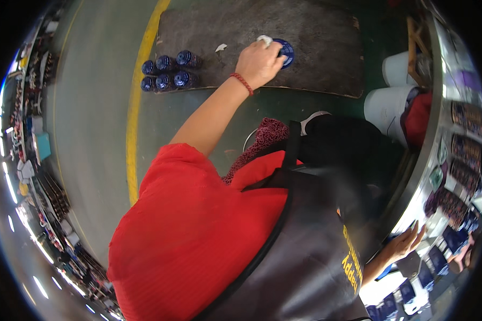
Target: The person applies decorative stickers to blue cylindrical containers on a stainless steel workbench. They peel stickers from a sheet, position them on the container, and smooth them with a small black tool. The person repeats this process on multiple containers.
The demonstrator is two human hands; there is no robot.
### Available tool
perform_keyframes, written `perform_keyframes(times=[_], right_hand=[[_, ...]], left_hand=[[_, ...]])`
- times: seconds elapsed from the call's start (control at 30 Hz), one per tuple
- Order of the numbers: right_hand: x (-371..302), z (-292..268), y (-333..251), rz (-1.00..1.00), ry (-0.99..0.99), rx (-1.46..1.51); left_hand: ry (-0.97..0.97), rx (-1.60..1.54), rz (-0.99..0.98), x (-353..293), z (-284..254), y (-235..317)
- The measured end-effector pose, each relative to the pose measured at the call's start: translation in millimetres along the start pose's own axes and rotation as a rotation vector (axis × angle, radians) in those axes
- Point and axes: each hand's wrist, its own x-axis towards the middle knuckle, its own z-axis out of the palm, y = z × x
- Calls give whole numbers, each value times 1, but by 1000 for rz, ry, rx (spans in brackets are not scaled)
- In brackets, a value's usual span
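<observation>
My left hand [260,61] reaches over a dark board, with a red beaded bracelet at the wrist. Its fingers are closed on the near-left rim of a glossy dark blue round piece [287,54] with a ridged top. A crumpled white scrap [264,40], like tissue or cloth, shows by the knuckles; whether it is gripped is unclear. Left of the hand, several dark blue round-topped, jar-like pieces [166,81] stand in two rows. My right hand [405,244] is far off at lower right, fingers spread, above a bright worktop, apparently holding nothing.
The dark board [321,48] has worn edges, and a small white scrap [220,47] lies on it. White buckets [383,109] stand at right, near a wooden frame [414,48]. More dark blue pieces [407,291] line the worktop. A yellow floor line [133,123] runs at left.
</observation>
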Motion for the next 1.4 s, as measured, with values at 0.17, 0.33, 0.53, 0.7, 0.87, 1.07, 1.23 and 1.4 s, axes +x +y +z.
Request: perform_keyframes(times=[0.17, 0.33, 0.53, 0.7, 0.87, 1.07, 1.23, 1.4], right_hand=[[8, 11, 26, -229, -45, -189], [0, 17, 52, -174, -155, -196], [-5, 23, 72, -129, -216, -133], [-9, 20, 75, -131, -249, -138], [-11, 18, 68, -122, -217, -105], [-17, 18, 43, 149, -237, 68], [-20, 16, -6, 184, -169, -79], [-6, 8, -39, 460, 18, 291]], left_hand=[[-116, 85, -358, -84, 41, -110], [-304, 195, -700, -153, 58, -181], [-351, 273, -952, -200, 76, -235], [-390, 275, -1101, -217, 89, -242], [-345, 274, -1237, -213, 101, -248], [-538, 452, -1148, -198, 97, -257], [-307, 369, -717, -134, 124, -173], [16, -320, -67, -2, 171, 27]])
